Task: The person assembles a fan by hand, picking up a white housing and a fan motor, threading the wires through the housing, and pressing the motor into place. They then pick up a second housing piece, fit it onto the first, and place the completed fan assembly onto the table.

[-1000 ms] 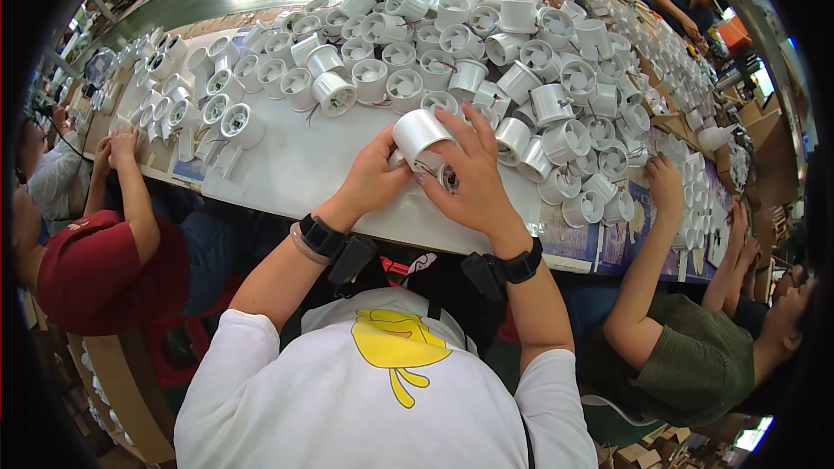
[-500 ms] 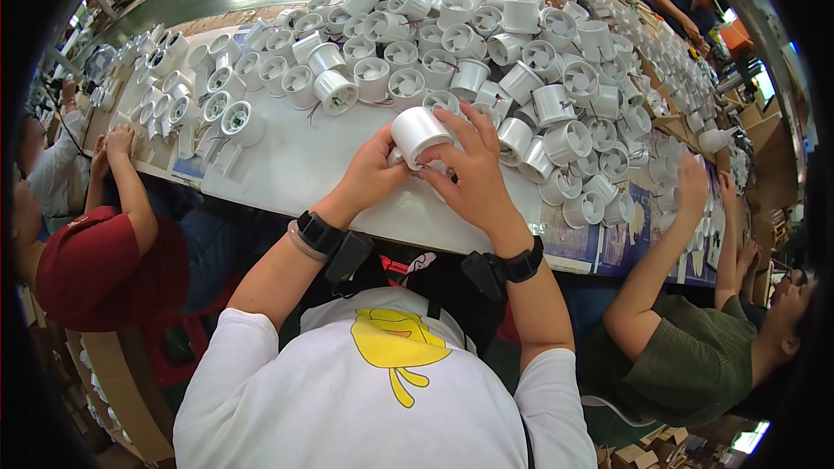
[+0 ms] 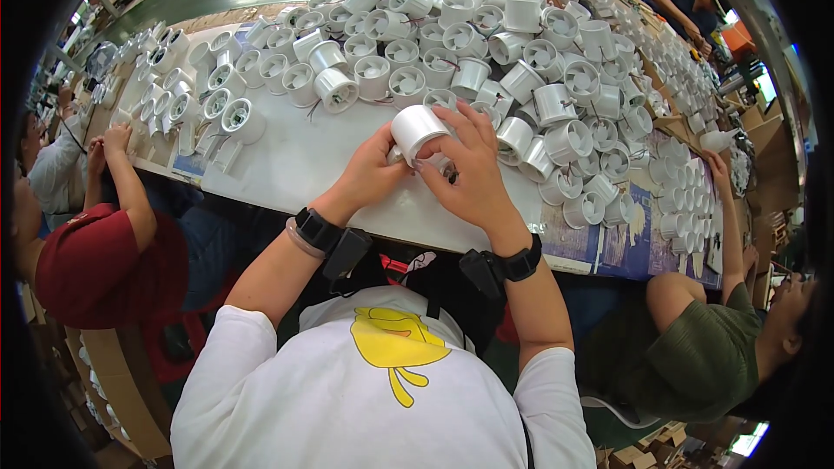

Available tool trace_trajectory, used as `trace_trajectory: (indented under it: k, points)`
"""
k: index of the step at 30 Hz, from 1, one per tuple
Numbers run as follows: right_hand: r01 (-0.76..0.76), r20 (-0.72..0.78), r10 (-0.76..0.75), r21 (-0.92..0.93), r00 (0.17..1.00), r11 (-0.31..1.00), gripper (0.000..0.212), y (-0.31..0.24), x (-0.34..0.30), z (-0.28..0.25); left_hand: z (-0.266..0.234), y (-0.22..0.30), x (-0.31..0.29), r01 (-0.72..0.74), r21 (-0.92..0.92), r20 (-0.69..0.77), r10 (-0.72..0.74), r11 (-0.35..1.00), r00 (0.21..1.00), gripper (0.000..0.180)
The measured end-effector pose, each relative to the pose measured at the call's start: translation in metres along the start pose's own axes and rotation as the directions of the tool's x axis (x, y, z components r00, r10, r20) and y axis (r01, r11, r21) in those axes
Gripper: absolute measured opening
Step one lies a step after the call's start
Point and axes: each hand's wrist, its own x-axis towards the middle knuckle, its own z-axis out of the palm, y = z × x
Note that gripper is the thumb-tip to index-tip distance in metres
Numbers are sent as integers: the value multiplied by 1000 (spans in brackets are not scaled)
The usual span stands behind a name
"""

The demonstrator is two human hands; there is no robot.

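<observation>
White cylindrical housing [image 3: 414, 130] sits gripped between a worker's left hand [image 3: 368, 172] and right hand [image 3: 474, 175], just in front of heaped fan units [image 3: 522, 81].

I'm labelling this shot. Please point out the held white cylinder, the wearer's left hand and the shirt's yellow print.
White cylinder [image 3: 415, 128]: head view, on its curved outer side.
Left hand [image 3: 373, 170]: head view, middle of the hand.
Yellow print [image 3: 401, 347]: head view, on its wide upper part.
</observation>
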Motion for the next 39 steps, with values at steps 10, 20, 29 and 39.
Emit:
trace_trajectory:
  k: [10, 20, 29, 39]
  points:
    - [14, 27, -13, -46, 1000, 999, 10, 4, 5, 4, -3, -4, 0, -29, -23, 27, 30, 999, 999, 56]
    - [4, 60, -3, -7, 998, 1000, 12, 4, 5, -1, -2, 2, 0, -31, 3, 34, 31, 1000, 999, 59]
    - [23, 49, -20, -55, 999, 998, 12, 1, 4, 4, -4, -3, 2, -37, 22, 39, 36, 999, 999, 59]
    - [19, 23, -19, -12, 1000, 1000, 14, 5, 4, 9, 1, 15, 0, 102, -94, 41, -98, 990, 994, 54]
